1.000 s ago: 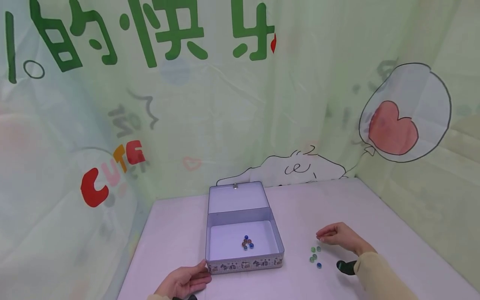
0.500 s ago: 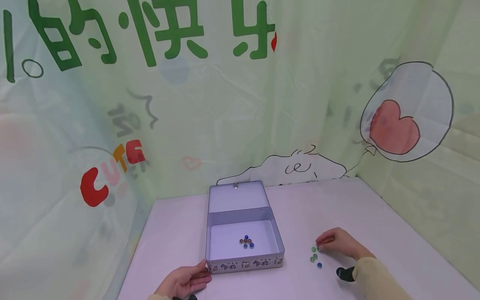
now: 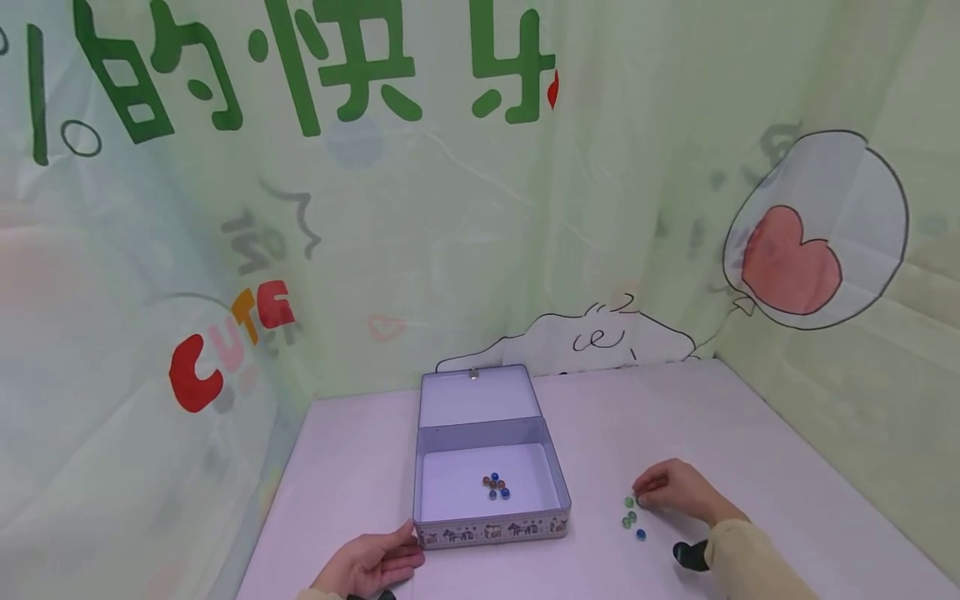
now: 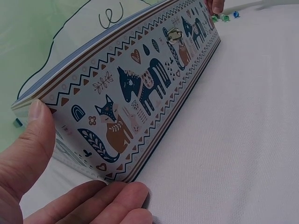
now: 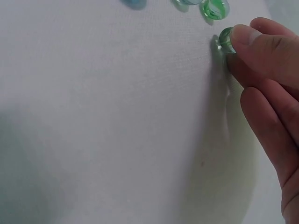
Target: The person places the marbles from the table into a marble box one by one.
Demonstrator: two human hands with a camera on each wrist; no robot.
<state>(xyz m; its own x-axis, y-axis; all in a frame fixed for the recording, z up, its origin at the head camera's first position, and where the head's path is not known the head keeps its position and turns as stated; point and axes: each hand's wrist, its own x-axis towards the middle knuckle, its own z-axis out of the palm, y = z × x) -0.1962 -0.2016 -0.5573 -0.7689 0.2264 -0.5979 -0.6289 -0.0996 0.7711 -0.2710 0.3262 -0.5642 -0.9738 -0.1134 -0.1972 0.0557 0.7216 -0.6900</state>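
Observation:
A tin box (image 3: 491, 532) with printed animals stands with its lid (image 3: 480, 398) raised. Blue marbles (image 3: 506, 494) and brown marbles (image 3: 486, 481) lie together inside. At the box's near left corner is my left hand (image 3: 372, 564). Its thumb (image 4: 39, 126) touches the top corner, while its relaxed fingers (image 4: 107, 205) lie against the bottom corner. Right of the box, my right hand (image 3: 681, 490) pinches a green glass marble (image 5: 225, 39) between thumb and index finger, close over the cloth. Beside it lie loose green marbles (image 3: 629, 502) and a blue marble (image 3: 641, 535).
A white cloth (image 3: 337, 467) covers the table. Behind and on both sides hangs a pale green printed curtain (image 3: 450, 225). A dark strap piece (image 3: 691, 556) sits by the right sleeve (image 3: 750, 560).
My right hand has come down slightly onto a green marble at the back of the loose group and taken hold of it. The marbles in the box shifted slightly. The left hand stayed put.

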